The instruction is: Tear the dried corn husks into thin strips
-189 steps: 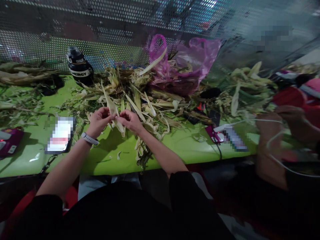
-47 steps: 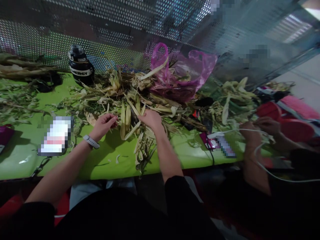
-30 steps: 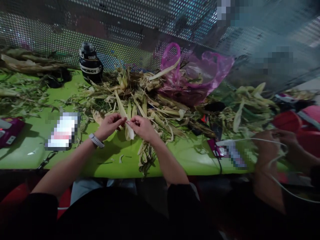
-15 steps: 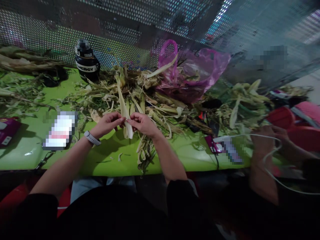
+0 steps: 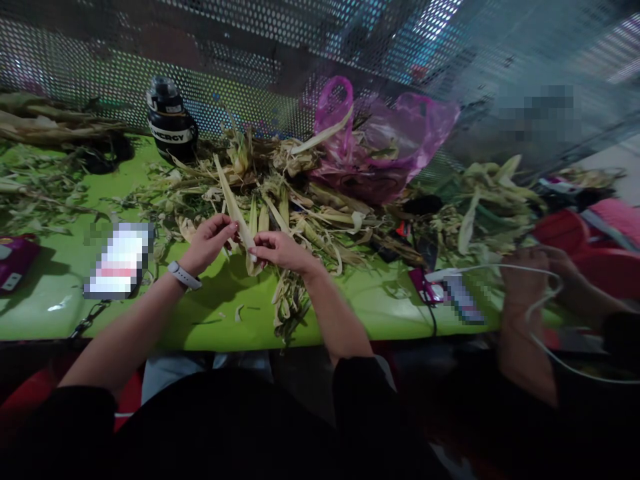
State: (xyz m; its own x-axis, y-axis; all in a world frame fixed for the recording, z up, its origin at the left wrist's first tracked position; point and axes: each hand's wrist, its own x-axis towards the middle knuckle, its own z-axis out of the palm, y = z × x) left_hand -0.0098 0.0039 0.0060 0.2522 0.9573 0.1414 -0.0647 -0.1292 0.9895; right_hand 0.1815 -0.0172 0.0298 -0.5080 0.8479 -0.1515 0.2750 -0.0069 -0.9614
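A long pale corn husk (image 5: 231,200) stands tilted to the left above the green table. My right hand (image 5: 283,252) pinches its lower end between thumb and fingers. At the husk's left edge, the thumb and forefinger of my left hand (image 5: 210,241) are closed in a pinch; a thin piece hangs below them. A white-banded watch (image 5: 184,275) is on my left wrist. Behind both hands lies a heap of dry and green husks (image 5: 305,220), and loose curled strips (image 5: 290,300) trail down to the table's front edge.
A black bottle (image 5: 173,130) and a pink plastic bag (image 5: 380,157) stand at the back, before a perforated metal panel (image 5: 250,73). Phones lie left (image 5: 120,260) and right (image 5: 465,298). Another person's hands (image 5: 530,273) are at the right, near a white cable (image 5: 500,267).
The husk's top has swung to the left. My left hand has moved slightly left and up, away from my right hand, which stays at the lower end.
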